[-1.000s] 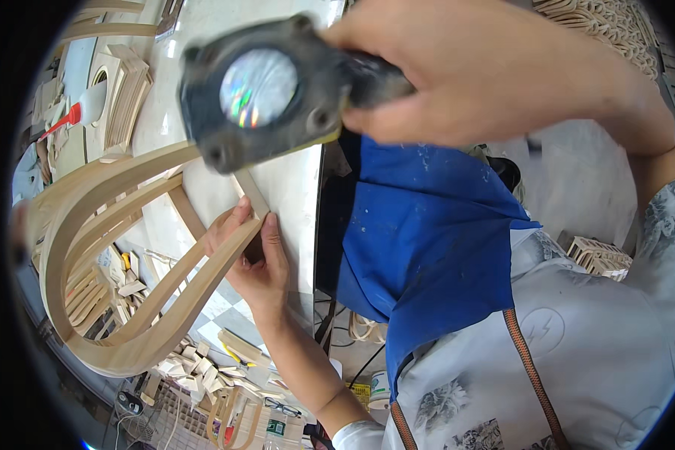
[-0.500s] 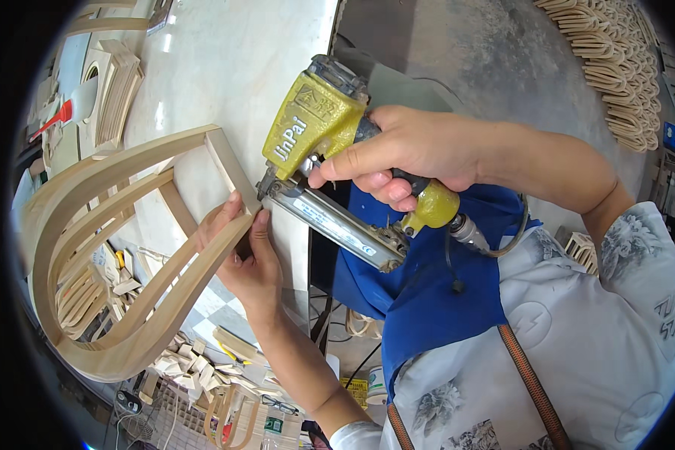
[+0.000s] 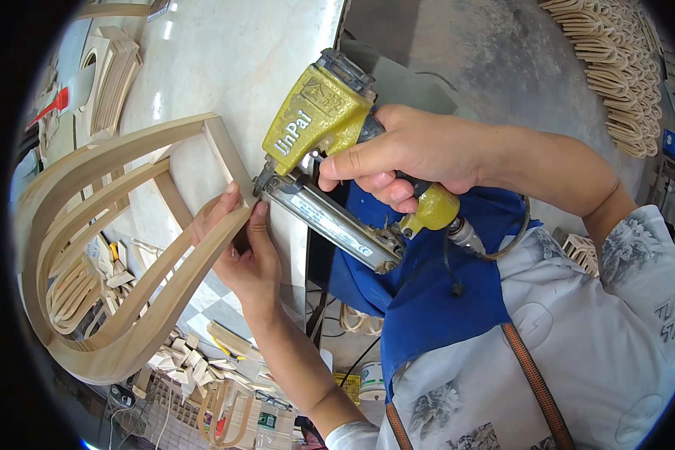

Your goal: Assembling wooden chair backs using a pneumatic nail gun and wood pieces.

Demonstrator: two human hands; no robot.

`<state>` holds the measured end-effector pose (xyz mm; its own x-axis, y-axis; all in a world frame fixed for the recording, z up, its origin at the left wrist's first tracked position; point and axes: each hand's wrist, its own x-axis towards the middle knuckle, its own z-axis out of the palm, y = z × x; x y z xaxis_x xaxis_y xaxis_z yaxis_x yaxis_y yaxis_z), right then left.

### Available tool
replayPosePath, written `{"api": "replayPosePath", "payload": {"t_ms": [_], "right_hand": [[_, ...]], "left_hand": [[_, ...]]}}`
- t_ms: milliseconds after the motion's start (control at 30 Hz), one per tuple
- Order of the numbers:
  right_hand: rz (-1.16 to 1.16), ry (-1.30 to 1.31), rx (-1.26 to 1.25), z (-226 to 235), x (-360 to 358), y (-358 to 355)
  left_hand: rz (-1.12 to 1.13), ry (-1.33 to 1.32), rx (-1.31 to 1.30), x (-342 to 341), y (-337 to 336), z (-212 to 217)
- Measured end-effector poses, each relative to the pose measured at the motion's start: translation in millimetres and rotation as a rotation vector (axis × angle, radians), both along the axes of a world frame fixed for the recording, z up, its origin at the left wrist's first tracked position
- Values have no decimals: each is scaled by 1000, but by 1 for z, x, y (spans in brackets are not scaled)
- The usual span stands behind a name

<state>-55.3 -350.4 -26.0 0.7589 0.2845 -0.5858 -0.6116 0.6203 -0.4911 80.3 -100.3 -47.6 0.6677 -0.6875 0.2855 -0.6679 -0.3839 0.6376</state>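
**Nail gun at the corner joint of the curved frame**

My right hand [image 3: 405,154] is closed fully around the grip of the yellow pneumatic nail gun [image 3: 324,161], and my index finger lies forward along the body, near the trigger; I cannot tell whether it presses. The nose of the gun touches the corner where the short straight crosspiece [image 3: 229,157] meets the long bent rail of the curved wooden chair-back frame [image 3: 90,247]. The long metal magazine [image 3: 330,229] points down toward my blue apron [image 3: 435,300], and a hose leaves the bottom of the handle.

My left hand [image 3: 244,251] pinches this same corner from below. The thumb and fingers are bent around the end of the rail, just beside the nose of the gun, and they hold the two pieces together. My fingertips are very close to the place where the nail would come out.

The frame lies partly on the pale worktable [image 3: 232,60], and its round end hangs over the edge, above small wood offcuts [image 3: 195,360] on the floor. The inner slats already look joined to the bent rails. I think the frame is almost assembled and this corner is the joint now in work. I see no nail head there, so it seems not yet fastened. More bent parts wait stacked on the table [image 3: 112,82] and on the floor [image 3: 615,67].
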Motion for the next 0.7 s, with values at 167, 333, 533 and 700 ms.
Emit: {"api": "replayPosePath", "payload": {"t_ms": [167, 333, 533, 700], "right_hand": [[-16, -11, 47, -4, -1, 0], [-6, -51, 107, -11, -2, -2], [17, -66, 129, -13, 0, -3], [11, -48, 138, -14, -1, -4]], "left_hand": [[9, 22, -8, 0, 5, -3], [0, 6, -8, 1, 3, -3], [14, 19, -12, 1, 5, -3], [5, -23, -2, 1, 3, -2]]}}
